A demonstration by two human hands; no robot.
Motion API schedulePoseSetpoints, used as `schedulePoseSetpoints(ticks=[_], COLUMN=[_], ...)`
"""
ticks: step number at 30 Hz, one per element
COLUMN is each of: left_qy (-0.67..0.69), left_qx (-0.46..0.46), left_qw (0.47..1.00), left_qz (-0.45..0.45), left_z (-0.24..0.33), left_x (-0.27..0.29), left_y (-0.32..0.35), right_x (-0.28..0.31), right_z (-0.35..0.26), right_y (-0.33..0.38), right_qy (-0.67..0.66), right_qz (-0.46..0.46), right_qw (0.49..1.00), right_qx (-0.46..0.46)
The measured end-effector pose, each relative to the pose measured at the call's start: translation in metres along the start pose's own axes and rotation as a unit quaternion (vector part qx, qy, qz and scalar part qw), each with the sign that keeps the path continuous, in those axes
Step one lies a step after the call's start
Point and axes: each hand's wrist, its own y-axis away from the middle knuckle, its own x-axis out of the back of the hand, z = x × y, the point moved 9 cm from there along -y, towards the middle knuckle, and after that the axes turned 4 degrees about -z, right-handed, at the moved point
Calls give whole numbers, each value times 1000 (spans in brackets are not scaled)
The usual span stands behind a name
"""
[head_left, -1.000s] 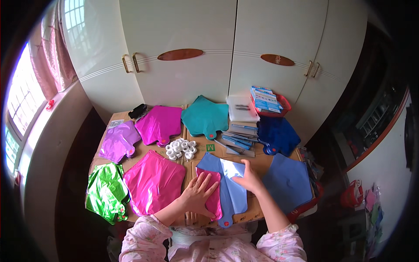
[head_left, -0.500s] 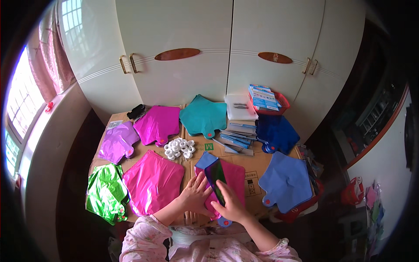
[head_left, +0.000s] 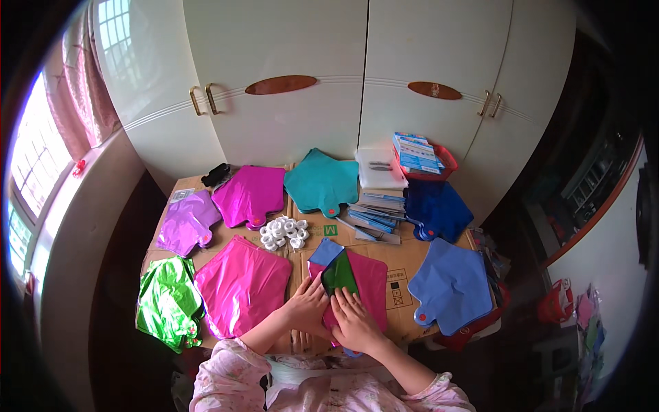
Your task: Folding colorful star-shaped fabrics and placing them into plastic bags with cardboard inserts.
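Observation:
In front of me a pink star-shaped foil balloon (head_left: 371, 278) lies flat on the cardboard. On top of it is a folded foil balloon, with a blue part (head_left: 327, 251) at the far end and a dark green part (head_left: 343, 272) folded across. My left hand (head_left: 307, 304) rests on its left side with fingers stretched out. Flat over the green part, my right hand (head_left: 355, 321) has its fingers extended and close to the left hand's. Neither hand grips anything. The near end of the folded foil is mostly hidden beneath my hands.
Around me lie foil balloons: pink (head_left: 244, 285), green (head_left: 168, 302), lilac (head_left: 185, 223), magenta (head_left: 250, 194), teal (head_left: 321, 180), dark blue (head_left: 439, 206) and light blue (head_left: 451, 285). White ribbon rolls (head_left: 283, 232), grey-blue packets (head_left: 374, 220) and a red basket (head_left: 446, 162) stand farther back.
My right hand has come down flat onto the folded foil. The dark flap, raised before, now lies lower and shows green. My left hand has shifted only slightly.

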Motion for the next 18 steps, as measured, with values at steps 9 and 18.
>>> schedulePoseSetpoints(ticks=[9, 18], left_qy=[367, 267], left_qx=[214, 243], left_qw=[896, 922], left_qz=[125, 140], left_z=[-62, -87], left_x=[36, 18], left_y=[-4, -19], right_x=[4, 40], right_z=[-5, 75], right_y=[-1, -22], right_qy=[40, -49], right_qz=[12, 24], right_qw=[999, 994], right_qx=[-1, -97])
